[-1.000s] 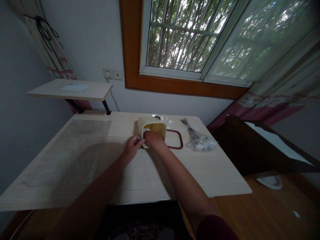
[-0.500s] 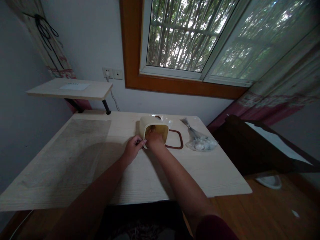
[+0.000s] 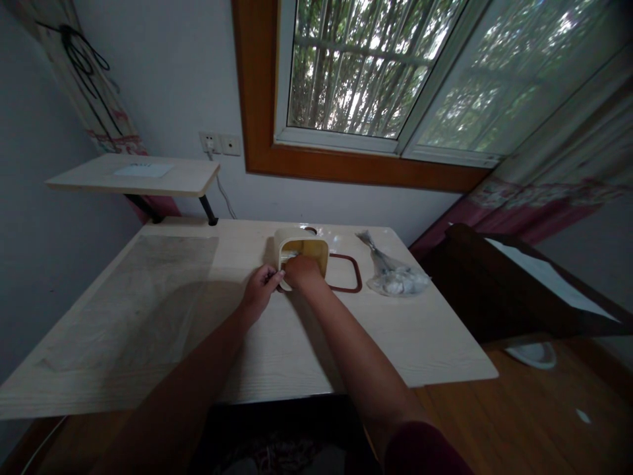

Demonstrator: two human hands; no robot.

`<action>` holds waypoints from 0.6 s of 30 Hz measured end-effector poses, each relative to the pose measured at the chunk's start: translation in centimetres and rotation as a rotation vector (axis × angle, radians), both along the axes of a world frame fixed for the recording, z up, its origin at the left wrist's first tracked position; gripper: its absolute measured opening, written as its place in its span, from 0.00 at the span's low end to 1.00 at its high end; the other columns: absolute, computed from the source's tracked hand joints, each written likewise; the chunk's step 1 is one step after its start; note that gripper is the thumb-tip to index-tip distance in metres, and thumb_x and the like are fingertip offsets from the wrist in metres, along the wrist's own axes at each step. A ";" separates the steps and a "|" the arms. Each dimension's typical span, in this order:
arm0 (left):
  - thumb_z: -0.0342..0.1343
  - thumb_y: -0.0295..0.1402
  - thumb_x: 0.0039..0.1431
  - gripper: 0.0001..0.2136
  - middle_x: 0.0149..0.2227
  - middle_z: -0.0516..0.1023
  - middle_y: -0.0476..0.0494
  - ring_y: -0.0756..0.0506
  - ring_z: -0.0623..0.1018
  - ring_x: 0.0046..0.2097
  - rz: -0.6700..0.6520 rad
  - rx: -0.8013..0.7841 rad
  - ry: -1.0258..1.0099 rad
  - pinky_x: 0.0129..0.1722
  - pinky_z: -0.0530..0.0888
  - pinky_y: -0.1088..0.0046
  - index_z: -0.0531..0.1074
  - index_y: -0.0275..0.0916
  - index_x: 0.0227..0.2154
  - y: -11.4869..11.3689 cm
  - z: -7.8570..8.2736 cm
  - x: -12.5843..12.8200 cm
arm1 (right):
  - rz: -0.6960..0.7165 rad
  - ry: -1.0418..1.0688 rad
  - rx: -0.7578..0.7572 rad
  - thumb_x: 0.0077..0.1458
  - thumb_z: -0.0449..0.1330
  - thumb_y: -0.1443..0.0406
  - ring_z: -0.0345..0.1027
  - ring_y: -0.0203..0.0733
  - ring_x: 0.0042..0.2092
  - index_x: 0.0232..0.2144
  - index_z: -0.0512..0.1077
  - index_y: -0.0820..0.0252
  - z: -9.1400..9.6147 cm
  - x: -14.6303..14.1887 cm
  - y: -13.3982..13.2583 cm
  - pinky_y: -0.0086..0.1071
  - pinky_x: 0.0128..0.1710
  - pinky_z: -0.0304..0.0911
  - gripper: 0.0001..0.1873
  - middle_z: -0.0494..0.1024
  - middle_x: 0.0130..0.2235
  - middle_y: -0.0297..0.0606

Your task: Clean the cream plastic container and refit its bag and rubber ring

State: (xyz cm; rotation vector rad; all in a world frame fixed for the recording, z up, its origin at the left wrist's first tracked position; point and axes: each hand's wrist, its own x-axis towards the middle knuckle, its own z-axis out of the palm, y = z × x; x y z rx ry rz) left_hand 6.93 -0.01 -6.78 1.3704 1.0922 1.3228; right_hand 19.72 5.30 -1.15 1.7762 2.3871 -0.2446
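A cream storage box (image 3: pixel 298 233) with brown handles lies on its side on the table, its opening facing me. My left hand (image 3: pixel 260 284) pinches the rim at its lower left corner, thumb and fingers closed there. Inside the opening is my right hand (image 3: pixel 302 269), bent at the wrist, with its fingers out of sight. A whitish patch shows beside the right hand within the box, too small to name. One brown handle (image 3: pixel 357 272) sticks out flat on the table to the right of the box.
Right of the box lies a clear plastic bag (image 3: pixel 398 280) with whitish contents. A translucent sheet (image 3: pixel 148 290) covers the left part of the table (image 3: pixel 415 349). A raised shelf (image 3: pixel 133 175) stands at the back left. A dark brown piece of furniture (image 3: pixel 475 290) stands on the right.
Within the box my right hand has shifted slightly, and the whitish patch beside it now shows. My left hand keeps its hold on the rim. The whole view has moved a little.
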 end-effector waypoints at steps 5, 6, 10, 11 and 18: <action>0.60 0.46 0.56 0.15 0.22 0.71 0.52 0.50 0.73 0.25 -0.016 -0.012 -0.035 0.28 0.69 0.75 0.66 0.40 0.26 0.1 -0.3 0.1 | 0.021 -0.008 0.038 0.64 0.53 0.61 0.75 0.57 0.51 0.48 0.78 0.67 0.3 0.6 -0.3 0.42 0.48 0.69 0.20 0.79 0.49 0.60; 0.60 0.46 0.56 0.15 0.22 0.71 0.52 0.50 0.73 0.25 -0.017 -0.010 -0.035 0.28 0.69 0.75 0.66 0.40 0.26 0.2 -0.4 0.1 | 0.031 -0.002 0.040 0.64 0.53 0.61 0.75 0.56 0.51 0.48 0.78 0.67 0.3 0.7 -0.3 0.41 0.48 0.69 0.20 0.79 0.49 0.59; 0.57 0.45 0.59 0.15 0.22 0.71 0.52 0.50 0.72 0.26 -0.016 0.012 -0.022 0.28 0.68 0.75 0.66 0.40 0.27 0.3 -0.8 0.0 | 0.097 0.038 0.034 0.65 0.52 0.60 0.75 0.52 0.51 0.51 0.75 0.61 0.3 1.0 -0.4 0.38 0.48 0.68 0.19 0.79 0.50 0.54; 0.57 0.45 0.60 0.15 0.22 0.71 0.52 0.50 0.72 0.26 -0.017 0.019 -0.018 0.29 0.68 0.75 0.66 0.40 0.27 0.3 -0.8 -0.1 | 0.113 0.051 0.030 0.65 0.51 0.60 0.75 0.51 0.51 0.53 0.74 0.60 0.3 1.0 -0.4 0.38 0.47 0.68 0.19 0.79 0.50 0.53; 0.57 0.45 0.59 0.15 0.21 0.68 0.53 0.50 0.70 0.26 0.001 0.021 -0.026 0.29 0.66 0.75 0.65 0.40 0.25 0.2 -0.2 -0.3 | 0.153 0.121 0.010 0.66 0.50 0.59 0.75 0.49 0.50 0.59 0.64 0.59 0.0 1.1 -0.4 0.34 0.44 0.67 0.22 0.79 0.51 0.49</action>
